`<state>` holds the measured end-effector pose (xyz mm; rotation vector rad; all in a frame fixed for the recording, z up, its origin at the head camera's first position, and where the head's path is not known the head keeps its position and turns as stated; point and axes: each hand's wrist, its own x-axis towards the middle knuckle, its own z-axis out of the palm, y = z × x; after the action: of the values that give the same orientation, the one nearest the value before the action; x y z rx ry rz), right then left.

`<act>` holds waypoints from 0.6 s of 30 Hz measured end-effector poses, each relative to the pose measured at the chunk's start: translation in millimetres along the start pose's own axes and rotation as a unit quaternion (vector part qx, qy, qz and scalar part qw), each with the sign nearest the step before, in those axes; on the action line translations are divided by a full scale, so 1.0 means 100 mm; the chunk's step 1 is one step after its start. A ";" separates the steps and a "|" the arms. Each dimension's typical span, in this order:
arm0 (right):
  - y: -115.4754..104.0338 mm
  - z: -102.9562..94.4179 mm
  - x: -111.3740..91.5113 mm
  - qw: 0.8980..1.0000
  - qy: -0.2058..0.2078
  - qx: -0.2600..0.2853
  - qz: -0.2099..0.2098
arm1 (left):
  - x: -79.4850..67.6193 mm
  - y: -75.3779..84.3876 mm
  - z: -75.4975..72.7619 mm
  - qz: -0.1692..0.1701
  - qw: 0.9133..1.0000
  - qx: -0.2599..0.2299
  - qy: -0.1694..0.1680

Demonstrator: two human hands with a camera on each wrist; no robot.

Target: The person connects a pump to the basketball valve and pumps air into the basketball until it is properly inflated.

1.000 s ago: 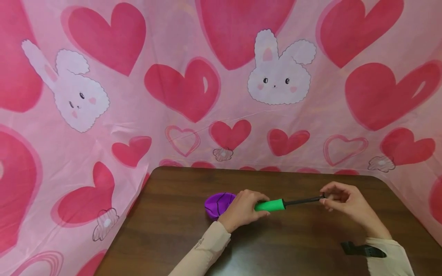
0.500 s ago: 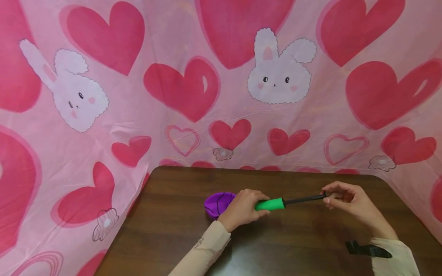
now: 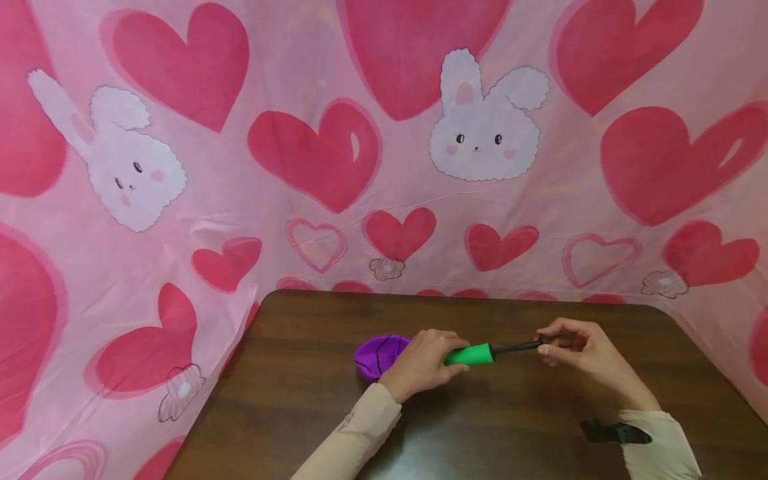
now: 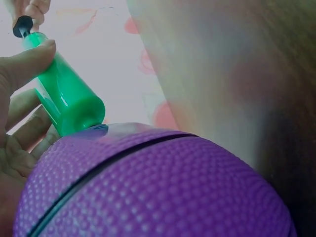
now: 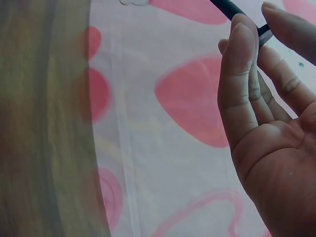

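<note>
A purple ball (image 3: 375, 357) with black lines and a pebbled skin rests on the table, its top looking dented in the head view. Against it stands the nose of a green hand pump (image 4: 71, 94). My left hand (image 3: 423, 363) grips the pump's barrel (image 3: 474, 355), thumb on one side and fingers on the other. The black rod (image 3: 513, 347) sticks out to the right. At its far end, my right hand (image 3: 591, 350) pinches the black handle between thumb and fingers, mostly hidden by them. The left hand covers part of the ball in the head view.
The brown wooden table (image 3: 288, 427) ends at a rounded back edge. Behind and beside it hangs a pink cloth (image 3: 408, 173) printed with hearts and rabbits. A black strap (image 3: 615, 432) is at the right sleeve.
My right hand moved slightly outward, then pushed back left with the handle, so less of the rod shows. The left hand, barrel and ball have stayed nearly in place.
</note>
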<state>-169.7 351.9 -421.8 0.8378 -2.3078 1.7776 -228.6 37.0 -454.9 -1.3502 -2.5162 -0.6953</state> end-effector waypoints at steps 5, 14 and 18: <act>0.03 0.17 0.08 0.999 0.001 -0.022 0.026 | 0.00 -0.01 0.00 0.009 1.000 0.013 0.005; 0.16 0.47 0.19 0.998 -0.001 -0.018 0.055 | 0.00 -0.03 0.00 0.012 1.000 0.009 0.012; 0.16 0.52 0.18 0.998 0.008 -0.023 0.061 | 0.01 -0.03 0.01 0.010 1.000 0.005 0.014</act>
<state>-180.4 300.7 -444.5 0.6866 -2.4277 1.7619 -231.3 36.3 -456.1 -1.3504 -2.4773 -0.6913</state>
